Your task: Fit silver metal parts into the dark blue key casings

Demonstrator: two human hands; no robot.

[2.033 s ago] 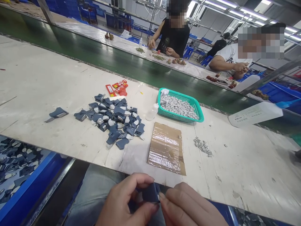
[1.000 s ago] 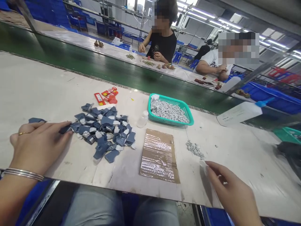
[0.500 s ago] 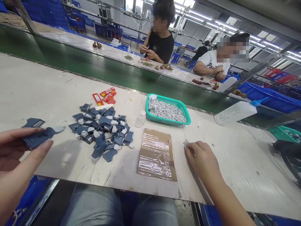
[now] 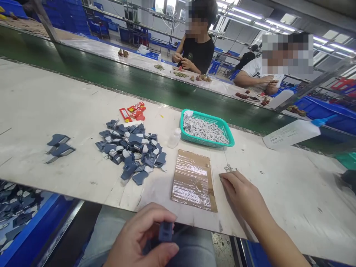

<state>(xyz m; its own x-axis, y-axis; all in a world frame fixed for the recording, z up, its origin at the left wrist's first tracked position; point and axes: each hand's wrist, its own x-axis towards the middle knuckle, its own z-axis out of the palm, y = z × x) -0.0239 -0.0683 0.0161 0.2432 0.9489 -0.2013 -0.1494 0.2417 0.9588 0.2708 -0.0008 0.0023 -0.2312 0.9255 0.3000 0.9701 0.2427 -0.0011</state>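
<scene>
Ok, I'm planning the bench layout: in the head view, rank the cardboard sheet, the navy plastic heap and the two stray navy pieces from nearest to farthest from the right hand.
1. Cardboard sheet: just left of the right hand.
2. Navy plastic heap: farther left, past the sheet.
3. Two stray navy pieces: leftmost, beyond the heap.

The right fingers partly hide the small grey pieces

Right hand outstretched, palm down
</scene>
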